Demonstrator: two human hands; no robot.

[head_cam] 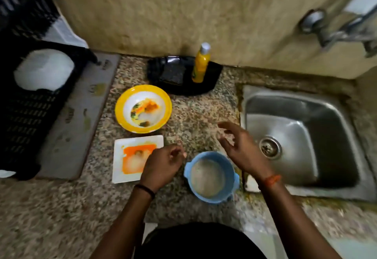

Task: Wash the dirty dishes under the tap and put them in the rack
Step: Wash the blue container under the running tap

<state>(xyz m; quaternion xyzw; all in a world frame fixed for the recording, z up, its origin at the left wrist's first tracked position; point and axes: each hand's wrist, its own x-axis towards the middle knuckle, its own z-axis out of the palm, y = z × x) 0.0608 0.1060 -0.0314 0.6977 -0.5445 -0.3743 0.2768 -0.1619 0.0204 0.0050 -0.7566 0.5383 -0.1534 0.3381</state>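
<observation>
Both hands hover empty: right hand (pixel 240 148) fingers spread wide, left hand (pixel 163 167) loosely curled. A blue bowl (pixel 212 177) waits just below the fingers, likely the first dish bound for the sink (pixel 334 105).

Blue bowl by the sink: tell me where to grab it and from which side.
Grip the blue bowl by its rim on the sink side, coming from above with the right hand, which hovers open nearest it. It sits upright, with small lug handles that offer purchase.
</observation>
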